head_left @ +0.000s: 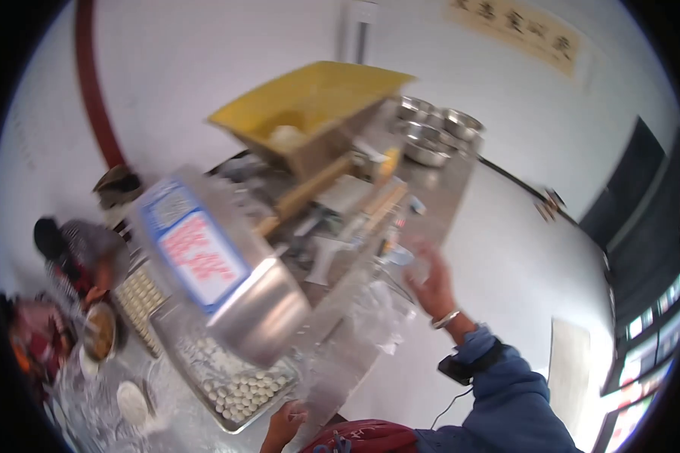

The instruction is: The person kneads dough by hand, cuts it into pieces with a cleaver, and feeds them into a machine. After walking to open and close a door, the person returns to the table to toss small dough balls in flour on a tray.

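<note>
My right hand [431, 283], with a bracelet at its wrist, is raised beside the counter edge. It is smeared by motion, but its fingers look apart and I make out nothing held. A clear plastic bag [381, 313] hangs over the edge just below it. My left hand [285, 423] is low in the view, near the corner of a metal tray [233, 429]. Its fingers look curled in, and whatever they may hold is hidden. Small white dough balls [245, 392] and loose flour lie in that tray. A shiny metal machine [253, 302] with a printed sheet stands over the tray.
Behind the machine is a yellow-lined box [317, 94] with a white lump inside. Steel bowls [431, 143] stand at the counter's far end. Two people sit at the left beside a bowl of brown filling [100, 332] and a tray of rowed pieces [140, 298].
</note>
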`<state>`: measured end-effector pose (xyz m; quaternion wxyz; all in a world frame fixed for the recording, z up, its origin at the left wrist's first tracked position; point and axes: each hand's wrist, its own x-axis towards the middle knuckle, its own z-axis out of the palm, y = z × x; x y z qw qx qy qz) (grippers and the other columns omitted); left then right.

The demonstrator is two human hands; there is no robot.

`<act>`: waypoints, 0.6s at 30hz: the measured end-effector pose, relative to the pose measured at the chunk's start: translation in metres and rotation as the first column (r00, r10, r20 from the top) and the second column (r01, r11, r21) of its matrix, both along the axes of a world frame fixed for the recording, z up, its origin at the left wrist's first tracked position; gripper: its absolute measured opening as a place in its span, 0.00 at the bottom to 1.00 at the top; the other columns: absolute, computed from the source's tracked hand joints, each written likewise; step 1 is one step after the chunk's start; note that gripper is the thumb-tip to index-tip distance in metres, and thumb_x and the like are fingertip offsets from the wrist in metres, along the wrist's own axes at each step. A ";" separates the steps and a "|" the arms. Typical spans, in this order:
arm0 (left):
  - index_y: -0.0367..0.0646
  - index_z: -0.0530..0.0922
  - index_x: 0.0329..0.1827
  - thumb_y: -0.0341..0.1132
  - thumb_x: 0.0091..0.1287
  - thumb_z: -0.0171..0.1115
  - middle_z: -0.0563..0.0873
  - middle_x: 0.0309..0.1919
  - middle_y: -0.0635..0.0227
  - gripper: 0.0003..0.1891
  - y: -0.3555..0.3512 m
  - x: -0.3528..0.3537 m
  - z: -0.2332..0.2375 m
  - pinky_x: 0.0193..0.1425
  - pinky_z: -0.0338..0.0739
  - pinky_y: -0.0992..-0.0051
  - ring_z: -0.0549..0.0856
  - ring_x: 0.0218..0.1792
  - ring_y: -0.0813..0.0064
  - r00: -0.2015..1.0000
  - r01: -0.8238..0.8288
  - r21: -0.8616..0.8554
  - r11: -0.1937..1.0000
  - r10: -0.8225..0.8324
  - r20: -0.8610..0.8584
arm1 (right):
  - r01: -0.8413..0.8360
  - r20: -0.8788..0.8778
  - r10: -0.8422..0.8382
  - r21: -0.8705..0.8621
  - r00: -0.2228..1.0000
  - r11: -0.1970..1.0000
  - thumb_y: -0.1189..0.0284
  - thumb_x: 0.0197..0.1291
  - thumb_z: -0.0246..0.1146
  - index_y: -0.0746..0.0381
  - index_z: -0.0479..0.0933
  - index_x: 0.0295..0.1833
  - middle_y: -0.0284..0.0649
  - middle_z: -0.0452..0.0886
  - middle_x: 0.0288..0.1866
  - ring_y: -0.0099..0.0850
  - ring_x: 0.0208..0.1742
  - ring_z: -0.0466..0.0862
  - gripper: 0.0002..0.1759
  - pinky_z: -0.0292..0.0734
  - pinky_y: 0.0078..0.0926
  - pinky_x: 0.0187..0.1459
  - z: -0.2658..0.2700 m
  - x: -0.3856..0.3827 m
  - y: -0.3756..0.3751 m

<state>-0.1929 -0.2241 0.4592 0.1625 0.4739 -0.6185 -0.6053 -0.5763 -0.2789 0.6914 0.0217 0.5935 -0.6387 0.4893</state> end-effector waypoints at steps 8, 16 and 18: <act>0.37 0.70 0.53 0.30 0.55 0.59 0.83 0.31 0.60 0.21 0.029 -0.100 -0.006 0.36 0.78 0.76 0.83 0.30 0.75 0.927 0.358 -0.087 0.930 -0.343 0.153 | 0.020 0.342 -0.201 0.466 0.918 0.884 0.78 0.48 0.59 0.61 0.71 0.50 0.40 0.78 0.44 0.34 0.43 0.79 0.19 0.74 0.28 0.46 -0.162 -0.012 0.272; 0.45 0.70 0.54 0.38 0.57 0.58 0.82 0.36 0.55 0.21 0.127 -0.248 0.006 0.41 0.75 0.67 0.81 0.38 0.58 0.613 0.790 -0.132 0.599 -0.780 0.127 | 0.299 0.575 -0.588 0.522 0.568 0.799 0.74 0.50 0.60 0.65 0.74 0.40 0.40 0.81 0.30 0.27 0.33 0.82 0.11 0.77 0.23 0.37 -0.235 -0.019 0.496; 0.45 0.68 0.56 0.36 0.58 0.56 0.82 0.38 0.56 0.21 0.134 -0.263 0.008 0.43 0.74 0.66 0.81 0.40 0.58 0.545 0.837 -0.114 0.534 -0.833 0.096 | 0.214 0.584 -0.542 0.536 0.605 0.817 0.73 0.51 0.60 0.65 0.73 0.43 0.41 0.80 0.33 0.28 0.36 0.81 0.12 0.76 0.24 0.39 -0.207 -0.031 0.489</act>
